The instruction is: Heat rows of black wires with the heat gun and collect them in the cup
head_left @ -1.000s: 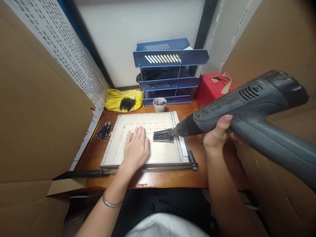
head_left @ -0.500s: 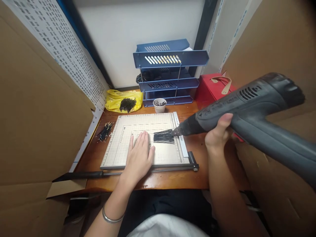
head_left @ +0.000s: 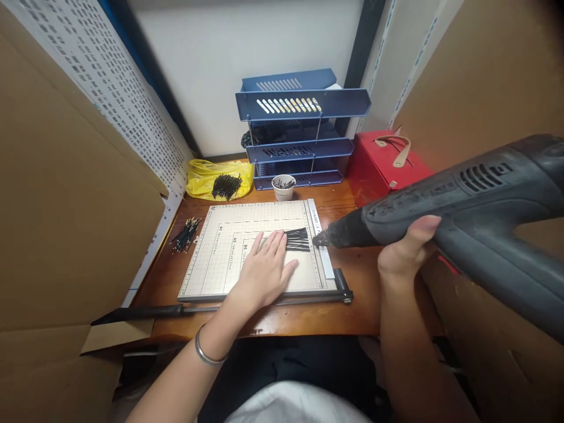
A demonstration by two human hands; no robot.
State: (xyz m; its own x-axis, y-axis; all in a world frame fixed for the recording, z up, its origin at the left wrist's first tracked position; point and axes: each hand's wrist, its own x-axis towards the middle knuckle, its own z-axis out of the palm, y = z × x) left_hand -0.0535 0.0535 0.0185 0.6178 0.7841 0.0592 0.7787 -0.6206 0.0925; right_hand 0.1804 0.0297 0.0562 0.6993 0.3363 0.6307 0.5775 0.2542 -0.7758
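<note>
My left hand [head_left: 265,271] lies flat, fingers stretched out, over the left part of a row of thin black tubes or wires [head_left: 298,239]. They rest side by side on the cream gridded board of a paper cutter [head_left: 215,258]. What lies under my fingers is hidden. In my right hand [head_left: 408,249] is a dark grey heat gun [head_left: 423,202], gripped near its body. Its nozzle points left, with the tip close to the right ends of the black pieces.
The cutter's blade arm [head_left: 163,312] runs along the front edge. Left of the board lies a bundle of black pieces [head_left: 187,235]. Behind are a yellow bag [head_left: 198,176] with another pile, a white cup [head_left: 284,189], blue trays [head_left: 304,104] and a red box [head_left: 379,167]. Cardboard [head_left: 66,194] flanks the table.
My left hand has slid right, from beside the row onto its left part. The heat gun in my right hand has drawn back slightly to the right.
</note>
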